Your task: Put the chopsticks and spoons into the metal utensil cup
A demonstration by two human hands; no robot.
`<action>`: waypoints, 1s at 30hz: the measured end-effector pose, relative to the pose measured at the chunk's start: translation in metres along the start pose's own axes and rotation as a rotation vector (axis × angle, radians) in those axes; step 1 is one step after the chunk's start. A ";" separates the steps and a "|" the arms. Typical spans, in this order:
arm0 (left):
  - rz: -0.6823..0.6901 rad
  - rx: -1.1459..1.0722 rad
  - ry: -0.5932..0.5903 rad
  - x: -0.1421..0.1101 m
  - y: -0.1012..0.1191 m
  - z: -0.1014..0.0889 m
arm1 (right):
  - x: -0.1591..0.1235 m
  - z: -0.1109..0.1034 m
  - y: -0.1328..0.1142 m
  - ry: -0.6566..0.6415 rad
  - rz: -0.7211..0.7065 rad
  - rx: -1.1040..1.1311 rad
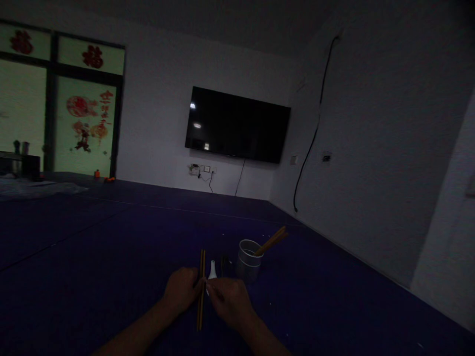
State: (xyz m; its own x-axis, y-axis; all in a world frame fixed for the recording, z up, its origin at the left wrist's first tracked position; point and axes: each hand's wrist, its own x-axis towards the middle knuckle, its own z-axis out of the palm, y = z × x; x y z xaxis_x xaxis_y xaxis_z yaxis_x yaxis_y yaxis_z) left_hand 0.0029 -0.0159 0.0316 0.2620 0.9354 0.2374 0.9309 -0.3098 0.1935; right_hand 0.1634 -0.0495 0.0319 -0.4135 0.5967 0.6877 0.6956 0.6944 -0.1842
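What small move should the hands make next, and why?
Probably ease the right hand slightly rightward: its fingers cover part of the white spoon, while the left hand's thumb seems to lie across the two chopsticks, so it could perhaps steady them alone.

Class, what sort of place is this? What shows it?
Probably a room in a home, judging by the wall-mounted television, the sockets below it and the red decorations on the door.

The surface (92,257) (dark blue) carries a grey cup (248,269) and a white spoon (213,270); pale specks (419,345) dot it.
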 end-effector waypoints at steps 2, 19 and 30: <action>0.002 -0.003 0.004 -0.001 0.001 -0.001 | 0.000 0.000 0.000 0.004 -0.006 -0.008; 0.007 -0.019 0.022 0.000 0.001 0.000 | 0.000 -0.005 0.006 -0.037 0.043 -0.053; -0.004 0.029 -0.024 -0.002 0.004 -0.005 | -0.002 -0.001 0.010 -0.130 0.106 -0.075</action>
State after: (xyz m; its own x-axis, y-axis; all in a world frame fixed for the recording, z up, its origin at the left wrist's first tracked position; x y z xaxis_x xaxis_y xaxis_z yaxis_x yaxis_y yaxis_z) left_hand 0.0043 -0.0199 0.0365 0.2638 0.9406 0.2140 0.9389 -0.3012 0.1667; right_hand 0.1719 -0.0439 0.0296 -0.4044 0.7155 0.5697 0.7794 0.5955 -0.1946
